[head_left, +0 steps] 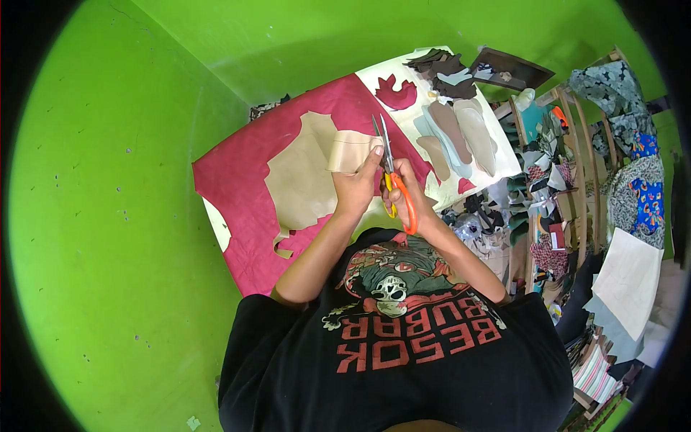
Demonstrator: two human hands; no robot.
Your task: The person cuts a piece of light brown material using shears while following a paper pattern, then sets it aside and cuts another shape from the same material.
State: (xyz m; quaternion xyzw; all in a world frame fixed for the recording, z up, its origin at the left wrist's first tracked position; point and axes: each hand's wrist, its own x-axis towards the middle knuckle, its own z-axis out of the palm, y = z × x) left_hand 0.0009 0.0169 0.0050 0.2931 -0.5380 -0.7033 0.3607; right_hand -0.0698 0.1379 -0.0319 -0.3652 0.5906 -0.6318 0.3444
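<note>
My left hand [354, 189] pinches a small pale beige leather piece [347, 153] with a line marked along its upper edge, thumb on top. Close to its right edge, my right hand [412, 189] grips a pair of scissors [407, 204] with orange and yellow handles. Their two metal blades point up and away from me, slightly apart. Beneath my hands lies a larger tan leather sheet [299, 183] with an irregular cut outline. It rests on a wide crimson leather sheet [241, 169], which covers much of the white-topped table [504, 147].
On the table's right side lie several shoe-shaped pieces [452, 133] in grey, brown and light blue. A crimson scrap [396, 93] and dark cut pieces [435, 65] sit farther back. Wooden shelves [579, 180] full of scraps stand at right. A green wall [122, 216] borders the left.
</note>
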